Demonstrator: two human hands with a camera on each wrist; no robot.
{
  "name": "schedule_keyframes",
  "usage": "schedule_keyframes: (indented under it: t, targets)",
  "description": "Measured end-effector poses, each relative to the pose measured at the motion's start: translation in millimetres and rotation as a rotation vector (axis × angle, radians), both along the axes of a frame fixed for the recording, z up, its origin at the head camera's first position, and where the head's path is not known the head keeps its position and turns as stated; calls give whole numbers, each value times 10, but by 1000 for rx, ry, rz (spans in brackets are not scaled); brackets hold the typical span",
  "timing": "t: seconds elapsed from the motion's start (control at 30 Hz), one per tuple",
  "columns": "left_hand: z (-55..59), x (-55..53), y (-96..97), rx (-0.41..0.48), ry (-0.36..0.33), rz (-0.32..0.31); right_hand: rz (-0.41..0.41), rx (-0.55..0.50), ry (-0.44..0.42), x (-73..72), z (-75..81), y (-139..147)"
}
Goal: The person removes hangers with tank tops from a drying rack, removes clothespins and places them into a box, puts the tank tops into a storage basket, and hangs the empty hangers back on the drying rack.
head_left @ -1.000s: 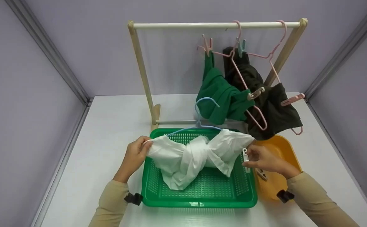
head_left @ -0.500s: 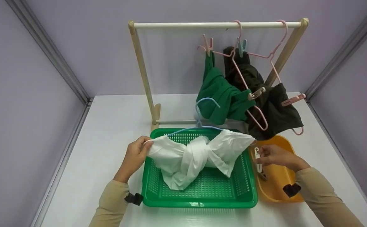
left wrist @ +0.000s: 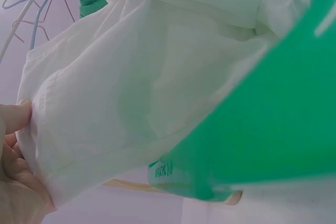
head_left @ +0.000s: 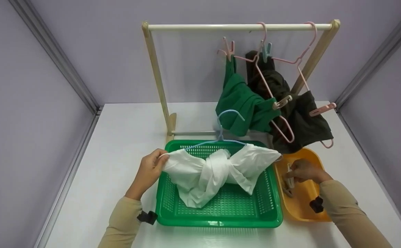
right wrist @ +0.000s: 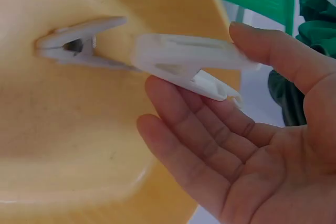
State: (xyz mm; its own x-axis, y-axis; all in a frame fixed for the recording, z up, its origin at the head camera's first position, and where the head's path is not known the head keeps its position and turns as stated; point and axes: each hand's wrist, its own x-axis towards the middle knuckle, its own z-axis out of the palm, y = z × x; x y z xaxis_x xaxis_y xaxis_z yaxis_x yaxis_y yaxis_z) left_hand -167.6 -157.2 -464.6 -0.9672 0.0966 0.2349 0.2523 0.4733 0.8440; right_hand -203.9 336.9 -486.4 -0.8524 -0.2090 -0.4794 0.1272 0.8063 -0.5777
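At the left end of a white garment (head_left: 217, 168), my left hand (head_left: 148, 172) pinches the cloth and the end of the blue hanger (head_left: 220, 132), if any, is hidden there. The garment is bunched in its middle and spread across the hanger over a green basket (head_left: 217, 223). My right hand (head_left: 305, 171) is over the yellow basin (head_left: 305, 210), holding a white clothespin (right wrist: 184, 51) between thumb and fingers. Beyond it in the right wrist view, a greyish clothespin (right wrist: 63, 45) lies in the basin.
Behind the basket stands a rack with a white rail (head_left: 200, 27). From its pink hangers hang a green garment (head_left: 243, 103) and a dark garment (head_left: 300, 117), held with clothespins. The dark garment hangs low near the basin's back edge.
My right hand has moved from the garment's right end, right to the yellow basin, carrying the white clothespin. The left hand keeps its grip; the blue hanger and garment have shifted slightly right.
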Motion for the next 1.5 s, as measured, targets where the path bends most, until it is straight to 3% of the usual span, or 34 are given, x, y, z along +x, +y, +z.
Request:
schedule_keyframes:
  t: [1.2, 1.5]
  targets:
    - [-11, 15, -26, 28, 0, -27, -63, 36, -59, -42, -165, 56]
    - [6, 37, -44, 24, -27, -37, -33, 25, -8, -16, -158, 47]
